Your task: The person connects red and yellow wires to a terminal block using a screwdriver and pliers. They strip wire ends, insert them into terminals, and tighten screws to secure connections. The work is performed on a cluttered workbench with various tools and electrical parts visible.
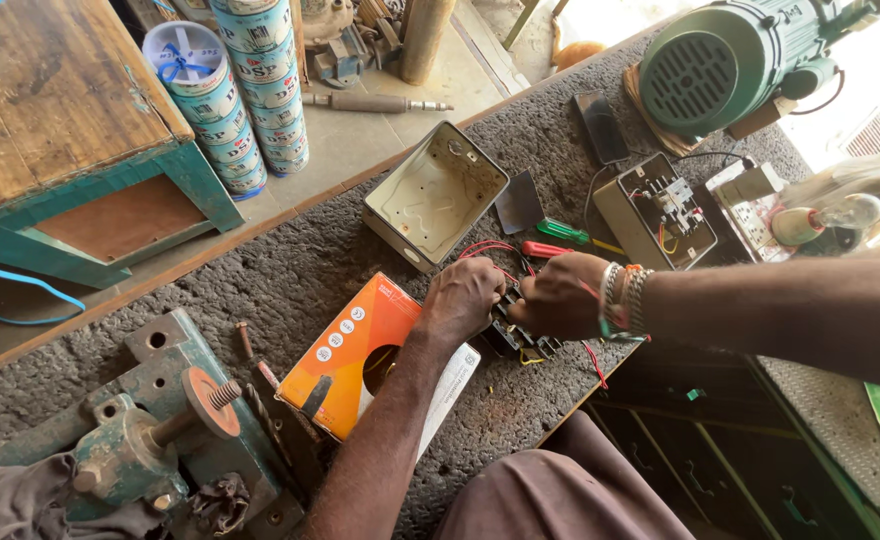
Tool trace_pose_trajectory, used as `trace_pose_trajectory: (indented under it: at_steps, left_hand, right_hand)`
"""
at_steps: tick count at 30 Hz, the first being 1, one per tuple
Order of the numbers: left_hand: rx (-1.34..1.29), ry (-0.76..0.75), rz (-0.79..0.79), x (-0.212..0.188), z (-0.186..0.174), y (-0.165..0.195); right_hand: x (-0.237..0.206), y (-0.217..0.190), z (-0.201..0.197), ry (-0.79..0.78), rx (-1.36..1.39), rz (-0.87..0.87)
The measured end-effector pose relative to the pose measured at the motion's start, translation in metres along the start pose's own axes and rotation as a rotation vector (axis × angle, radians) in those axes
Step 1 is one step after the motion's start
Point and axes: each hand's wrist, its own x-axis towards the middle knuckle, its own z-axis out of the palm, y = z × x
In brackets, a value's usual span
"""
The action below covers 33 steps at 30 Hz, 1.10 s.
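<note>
hands meet at bench centre over a black switch block (513, 330) with red wires (490, 247). left hand (463, 298) curls tight on the block, steadying it. right hand (560, 295) pinches closed at its 3 o'clock side; what it pinches is hidden. judgement: keep block pressed flat, wires clear. orange box (355, 350) at 8 o'clock, screwdrivers (560, 240) at 12.

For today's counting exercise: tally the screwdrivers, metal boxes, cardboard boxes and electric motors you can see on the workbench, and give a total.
Screwdrivers: 2 (green-handled screwdriver, red-handled screwdriver)
Metal boxes: 2 (empty metal box, wired metal box)
Cardboard boxes: 1 (orange cardboard box)
Electric motors: 1 (green motor)
Total: 6
</note>
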Motion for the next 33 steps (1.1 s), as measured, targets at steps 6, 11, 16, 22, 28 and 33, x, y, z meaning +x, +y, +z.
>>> trace_pose_trajectory:
  at_steps: [6,11,16,22,28,33]
  left_hand:
    - [0.022,0.021,0.018,0.002,0.001,-0.002]
    - [0.053,-0.098,-0.056,0.004,-0.001,0.000]
    - [0.116,-0.047,0.027,0.000,-0.009,0.005]
    - [0.151,-0.019,0.005,-0.005,-0.015,0.019]
    - [0.114,0.150,-0.031,-0.023,-0.034,0.049]
    - [-0.083,0.274,-0.061,-0.063,-0.043,0.097]
  right_hand:
    - [0.006,0.000,-0.002,-0.013,0.879,0.511]
    - [0.015,-0.006,0.007,0.037,1.181,0.710]
    - [-0.012,-0.014,-0.001,0.011,0.988,0.653]
    - [-0.058,0.000,0.022,0.058,1.121,1.009]
    - [-0.026,0.011,0.087,0.407,1.308,1.028]
    - [-0.008,0.027,0.103,1.016,1.134,1.074]
